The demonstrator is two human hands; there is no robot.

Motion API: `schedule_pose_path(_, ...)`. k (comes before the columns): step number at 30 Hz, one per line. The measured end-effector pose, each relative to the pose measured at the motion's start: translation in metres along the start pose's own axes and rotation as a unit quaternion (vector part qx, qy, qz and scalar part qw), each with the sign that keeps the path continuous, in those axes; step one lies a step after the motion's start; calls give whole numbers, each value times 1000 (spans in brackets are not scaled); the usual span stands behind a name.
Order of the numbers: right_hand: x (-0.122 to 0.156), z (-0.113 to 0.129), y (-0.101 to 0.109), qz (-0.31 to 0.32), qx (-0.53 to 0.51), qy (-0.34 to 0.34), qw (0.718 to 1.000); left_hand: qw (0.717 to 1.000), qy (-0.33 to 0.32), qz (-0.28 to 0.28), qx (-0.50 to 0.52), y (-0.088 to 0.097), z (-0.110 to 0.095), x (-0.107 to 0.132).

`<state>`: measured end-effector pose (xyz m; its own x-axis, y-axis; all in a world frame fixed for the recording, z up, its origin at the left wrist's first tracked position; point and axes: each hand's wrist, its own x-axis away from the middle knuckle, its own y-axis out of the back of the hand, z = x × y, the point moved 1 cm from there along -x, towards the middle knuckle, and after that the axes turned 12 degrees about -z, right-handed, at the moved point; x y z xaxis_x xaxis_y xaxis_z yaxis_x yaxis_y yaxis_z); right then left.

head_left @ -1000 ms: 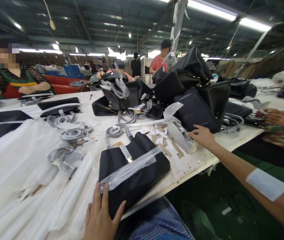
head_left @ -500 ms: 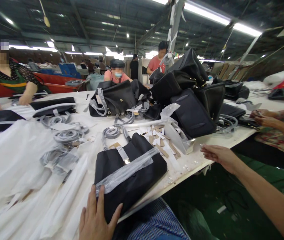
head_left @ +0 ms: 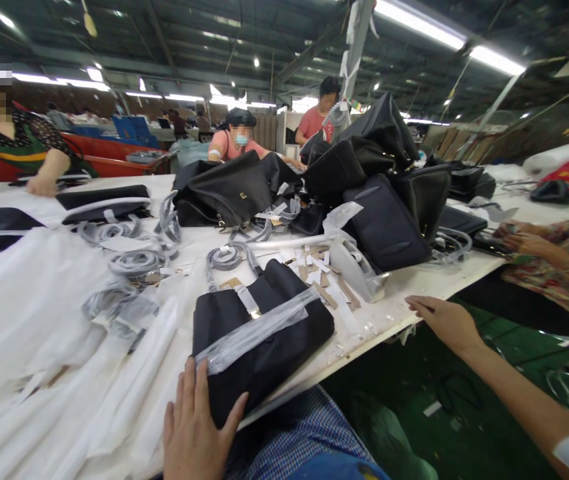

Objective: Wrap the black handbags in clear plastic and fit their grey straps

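Observation:
A black handbag with a clear plastic band across it lies flat on the white table in front of me. My left hand rests flat on the bag's near corner, fingers spread and open. My right hand hovers just off the table's right edge, fingers stretched out, holding nothing. A grey tape dispenser and several paper strips lie between that hand and the bag.
A heap of black handbags fills the back right of the table. Grey wrapped straps and white sheets cover the left. Other people work across the table, and another person's hands are at the right.
My right hand has drawn back from beside the tape dispenser to off the table edge. My left hand stays on the bag. A person opposite has shifted a black bag.

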<state>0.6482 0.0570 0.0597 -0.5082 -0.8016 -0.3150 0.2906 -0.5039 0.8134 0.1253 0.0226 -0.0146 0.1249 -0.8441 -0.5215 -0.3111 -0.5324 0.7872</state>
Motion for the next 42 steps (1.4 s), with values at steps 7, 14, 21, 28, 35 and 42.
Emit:
schedule_pose_path(7, 29, 107, -2, 112, -6, 310, 944, 999, 33, 11, 25, 7, -2, -1)
schedule_pose_path(14, 101, 280, -59, 341, -268, 412, 801, 995, 68, 33, 59, 8, 1, -2)
schedule_pose_path(21, 135, 356, -133, 468, -232, 333, 785, 991, 87, 38, 93, 11, 0, -1)
schedule_pose_path(28, 138, 362, -162, 328, -4, 467, 821, 992, 78, 46, 85, 11, 1, -3)
schedule_pose_path(35, 128, 364, -154, 256, 133, 489, 823, 997, 59, 54, 22, 14, -3, -6)
schedule_pose_path(42, 78, 319, -124, 152, 189, 466, 851, 997, 47, 55, -1, 12, -3, -4)
